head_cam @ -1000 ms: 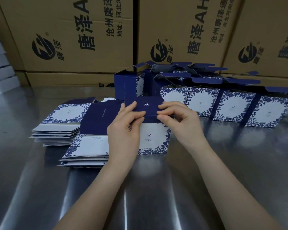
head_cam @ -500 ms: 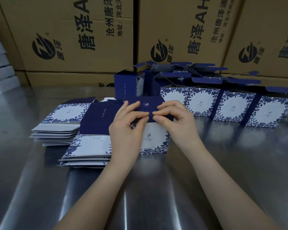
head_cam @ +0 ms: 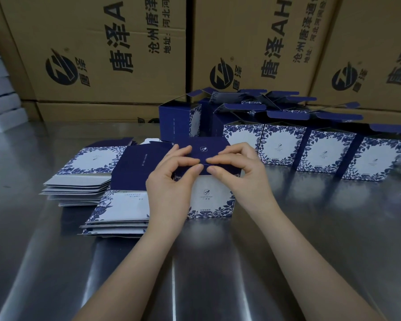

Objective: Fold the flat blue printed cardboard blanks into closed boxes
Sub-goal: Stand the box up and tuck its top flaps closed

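A blue printed box [head_cam: 212, 200] stands on the steel table in front of me, its dark lid lying flat on top. My left hand [head_cam: 171, 181] pinches the lid's front edge between thumb and fingers. Beside it, my right hand [head_cam: 239, 172] pinches the same edge, and the fingertips of both hands nearly meet at the middle. Two stacks of flat blanks lie to the left, one close by [head_cam: 118, 212] and one farther back [head_cam: 83, 174].
Several erected boxes with open lids [head_cam: 285, 144] stand in rows behind and to the right. Large brown cartons [head_cam: 107, 54] form a wall at the back. The steel table [head_cam: 322, 228] stretches around, with white objects [head_cam: 0, 107] at the far left.
Both hands have slid along the lid's front edge toward each other until their fingertips nearly meet. The lid now lies flatter on the box.
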Available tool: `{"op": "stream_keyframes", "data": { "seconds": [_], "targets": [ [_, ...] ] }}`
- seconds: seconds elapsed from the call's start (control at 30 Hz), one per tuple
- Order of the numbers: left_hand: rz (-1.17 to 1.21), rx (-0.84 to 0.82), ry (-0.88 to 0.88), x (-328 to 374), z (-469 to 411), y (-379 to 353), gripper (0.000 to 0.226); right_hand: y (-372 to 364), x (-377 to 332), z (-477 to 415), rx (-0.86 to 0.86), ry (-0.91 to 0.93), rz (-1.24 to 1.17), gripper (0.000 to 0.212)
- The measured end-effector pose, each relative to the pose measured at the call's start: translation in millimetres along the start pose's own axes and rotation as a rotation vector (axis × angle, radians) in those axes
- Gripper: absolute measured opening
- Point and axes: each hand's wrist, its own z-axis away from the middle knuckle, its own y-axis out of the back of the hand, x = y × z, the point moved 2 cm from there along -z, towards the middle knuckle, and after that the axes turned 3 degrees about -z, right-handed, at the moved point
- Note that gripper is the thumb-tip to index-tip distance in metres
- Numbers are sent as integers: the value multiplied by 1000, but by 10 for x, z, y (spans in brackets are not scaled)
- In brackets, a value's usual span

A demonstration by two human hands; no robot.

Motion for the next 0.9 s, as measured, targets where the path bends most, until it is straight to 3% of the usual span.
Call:
{"op": "stream_keyframes", "data": {
  "seconds": [0.23, 0.5, 0.73, 0.9],
  "targets": [
    [10, -5, 34, 35, -35, 7, 27, -29, 31, -45, 32, -18, -27, 33],
    [-74, -144, 46, 82, -112, 135, 29, 140, 106, -45, -23, -90, -231, 29],
    [-145, -159, 0, 102, -159, 141, 30, 130, 132, -81, -2, -42, -211, 33],
    [-78, -225, 66, 72, -236, 237, 24, 211, 163, -70, -62, -112, -328, 27]
  ]
}}
